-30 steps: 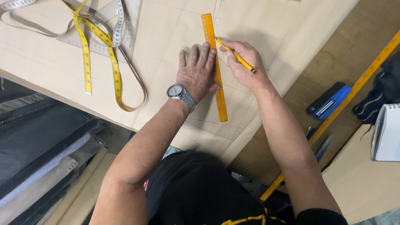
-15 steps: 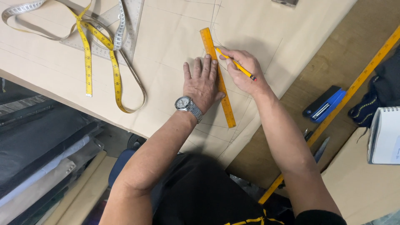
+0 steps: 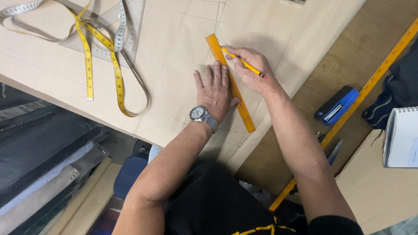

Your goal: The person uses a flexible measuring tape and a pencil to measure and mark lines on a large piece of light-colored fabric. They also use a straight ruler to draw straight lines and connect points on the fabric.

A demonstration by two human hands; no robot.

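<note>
My left hand (image 3: 215, 92) lies flat, fingers spread, pressing a short orange ruler (image 3: 244, 114) onto a large sheet of brown pattern paper (image 3: 174, 56). A silver wristwatch (image 3: 201, 115) is on that wrist. My right hand (image 3: 251, 70) grips a yellow pencil (image 3: 244, 63), its tip against the ruler's right edge near the ruler's far end. Faint drawn lines cross the paper around the ruler.
A yellow tape measure (image 3: 102, 56) loops over a clear set square (image 3: 109, 39) at the upper left. On the wooden table at the right lie a long yellow ruler (image 3: 374, 78), a blue stapler (image 3: 337, 105), scissors (image 3: 333, 152), dark cloth (image 3: 392, 100) and a spiral notebook (image 3: 400, 137).
The view has shifted slightly, so the hands and ruler sit a little lower in the frame. Both hands keep their hold on ruler and pencil.
</note>
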